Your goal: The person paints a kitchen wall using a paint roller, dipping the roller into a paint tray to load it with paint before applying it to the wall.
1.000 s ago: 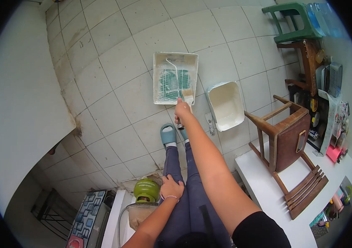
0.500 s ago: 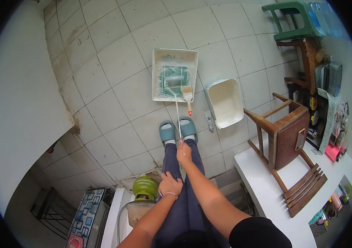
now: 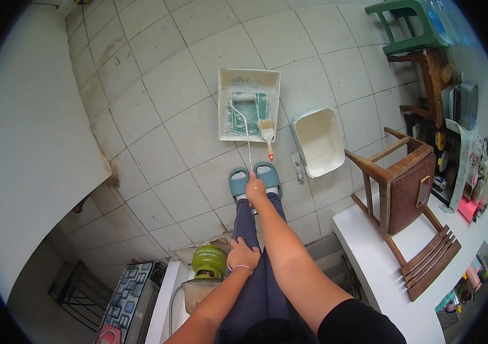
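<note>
My right hand (image 3: 256,188) is wrapped round the handle of a paint roller (image 3: 243,98), whose white head rests in the paint tray (image 3: 221,109). Green ridges and whitish paint show on the tray's floor. A paintbrush (image 3: 266,132) leans over the tray's near edge, bristles inside and red-tipped handle outside. My left hand (image 3: 243,254) lies with its fingers spread on my left leg just above the knee, holding nothing. Right of the tray stands a cream-coloured tub (image 3: 319,140) with pale paint inside.
Between tray and tub lies a small grey-white tool (image 3: 297,167). My slippered feet (image 3: 239,181) are close below the tray. A wooden chair (image 3: 407,189) stands to the right, with a green stool (image 3: 407,43) behind it. A green gas cylinder (image 3: 209,262) is at the lower left.
My right hand has pushed the roller forward, so its head sits farther up the tray. The whole view has shifted slightly. My left hand stays on my leg.
</note>
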Tool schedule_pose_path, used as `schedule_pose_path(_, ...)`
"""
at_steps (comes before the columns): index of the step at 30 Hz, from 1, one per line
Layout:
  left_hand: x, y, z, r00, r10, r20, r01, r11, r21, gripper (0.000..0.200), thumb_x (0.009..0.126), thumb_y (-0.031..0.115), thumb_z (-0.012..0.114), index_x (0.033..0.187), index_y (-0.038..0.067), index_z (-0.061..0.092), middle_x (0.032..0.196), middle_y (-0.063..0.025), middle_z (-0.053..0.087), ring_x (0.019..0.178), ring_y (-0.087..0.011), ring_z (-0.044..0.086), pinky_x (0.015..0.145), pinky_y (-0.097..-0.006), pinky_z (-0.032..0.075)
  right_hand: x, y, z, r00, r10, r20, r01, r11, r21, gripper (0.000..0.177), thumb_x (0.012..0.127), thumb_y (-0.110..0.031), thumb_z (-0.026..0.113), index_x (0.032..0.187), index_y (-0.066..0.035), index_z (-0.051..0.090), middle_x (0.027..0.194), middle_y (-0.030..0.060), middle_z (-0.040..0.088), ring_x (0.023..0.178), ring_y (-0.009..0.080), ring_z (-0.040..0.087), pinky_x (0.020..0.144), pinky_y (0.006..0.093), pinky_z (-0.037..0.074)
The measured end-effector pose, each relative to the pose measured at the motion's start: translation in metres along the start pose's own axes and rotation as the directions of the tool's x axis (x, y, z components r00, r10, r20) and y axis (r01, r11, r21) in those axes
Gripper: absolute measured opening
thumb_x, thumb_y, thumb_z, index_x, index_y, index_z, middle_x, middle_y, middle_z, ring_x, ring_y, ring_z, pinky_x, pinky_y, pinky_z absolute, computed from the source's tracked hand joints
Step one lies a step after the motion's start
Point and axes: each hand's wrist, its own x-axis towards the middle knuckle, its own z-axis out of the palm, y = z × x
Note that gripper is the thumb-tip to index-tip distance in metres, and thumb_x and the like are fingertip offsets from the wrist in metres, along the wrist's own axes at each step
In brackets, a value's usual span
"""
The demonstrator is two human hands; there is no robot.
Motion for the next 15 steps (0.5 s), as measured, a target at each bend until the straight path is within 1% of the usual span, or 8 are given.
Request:
schedule_pose_path(2, 0.0, 0.0, -0.001, 1.0, -0.005, 0.01, 0.005, 1.0, -0.005, 0.052, 0.081, 0.039, 0.058, 0.115, 0.001, 0.047, 0.113, -0.0167, 0.049, 0.089, -0.0353, 0.066, 0.057, -0.0508, 0.056, -0.014, 0.023, 0.009, 0.999, 0.045, -0.016, -0.045, 0.999, -0.001, 0.079, 0.099, -0.055, 0.019, 0.09, 0.01, 0.063, 0.082, 0.028, 0.066, 0.061, 0.0396, 0.066, 0.052, 0.0459, 0.052)
schedule_pose_path(3, 0.0, 0.0, -0.002, 1.0, -0.007, 0.017, 0.007, 1.0, -0.008, 0.052, 0.08, 0.039, 0.058, 0.114, 0.001, 0.047, 0.113, -0.0166, 0.049, 0.089, -0.0353, 0.067, 0.057, -0.0507, 0.056, -0.017, 0.045, 0.018, 0.999, 0.049, -0.02, -0.05, 0.998, -0.04, 0.079, 0.099, -0.055, 0.019, 0.092, 0.01, 0.063, 0.083, 0.028, 0.066, 0.062, 0.0393, 0.066, 0.052, 0.046, 0.052)
schedule_pose_path(5, -0.005, 0.003, -0.014, 0.998, -0.019, 0.062, 0.022, 0.999, -0.047, 0.058, 0.08, 0.039, 0.058, 0.119, -0.001, 0.046, 0.119, -0.0226, 0.049, 0.092, -0.0392, 0.065, 0.072, -0.0476, 0.054, -0.033, 0.084, 0.034, 0.997, 0.079, -0.022, -0.081, 0.992, -0.1, 0.078, 0.099, -0.054, 0.019, 0.094, 0.01, 0.064, 0.083, 0.0281, 0.066, 0.064, 0.039, 0.067, 0.052, 0.0464, 0.052)
schedule_pose_path(6, -0.006, 0.004, -0.018, 0.996, -0.028, 0.085, 0.033, 0.997, -0.067, 0.061, 0.079, 0.039, 0.058, 0.122, -0.002, 0.046, 0.121, -0.0256, 0.049, 0.093, -0.0412, 0.065, 0.08, -0.046, 0.053, -0.043, 0.089, 0.035, 0.994, 0.105, -0.02, -0.106, 0.987, -0.121, 0.078, 0.099, -0.053, 0.019, 0.095, 0.011, 0.064, 0.083, 0.0282, 0.066, 0.065, 0.039, 0.067, 0.052, 0.0466, 0.053)
schedule_pose_path(9, -0.004, 0.002, -0.014, 0.995, -0.025, 0.093, 0.032, 0.996, -0.08, 0.061, 0.079, 0.039, 0.058, 0.122, -0.002, 0.045, 0.122, -0.0264, 0.048, 0.093, -0.0413, 0.065, 0.08, -0.0458, 0.053, -0.052, 0.09, 0.034, 0.994, 0.108, -0.015, -0.109, 0.989, -0.102, 0.077, 0.099, -0.053, 0.02, 0.093, 0.011, 0.064, 0.083, 0.0286, 0.066, 0.064, 0.0395, 0.067, 0.052, 0.0468, 0.052)
schedule_pose_path(12, 0.0, -0.005, 0.011, 0.999, 0.001, -0.054, -0.002, 1.0, -0.02, 0.051, 0.079, 0.037, 0.06, 0.114, 0.002, 0.048, 0.115, -0.0168, 0.05, 0.087, -0.0352, 0.067, 0.058, -0.0507, 0.056, -0.042, 0.071, 0.028, 0.995, 0.097, 0.007, -0.096, 0.992, -0.084, 0.079, 0.1, -0.051, 0.018, 0.093, 0.014, 0.062, 0.072, 0.0269, 0.064, 0.052, 0.0353, 0.064, 0.049, 0.0433, 0.053)
schedule_pose_path(15, 0.002, -0.005, 0.016, 0.999, -0.006, -0.047, 0.004, 0.999, -0.04, 0.05, 0.079, 0.036, 0.06, 0.112, 0.002, 0.048, 0.114, -0.0168, 0.05, 0.087, -0.0353, 0.067, 0.058, -0.051, 0.056, -0.022, 0.049, 0.018, 1.0, 0.015, 0.001, -0.014, 0.999, -0.049, 0.078, 0.099, -0.053, 0.021, 0.092, 0.012, 0.064, 0.083, 0.0287, 0.066, 0.064, 0.0406, 0.066, 0.051, 0.0463, 0.052)
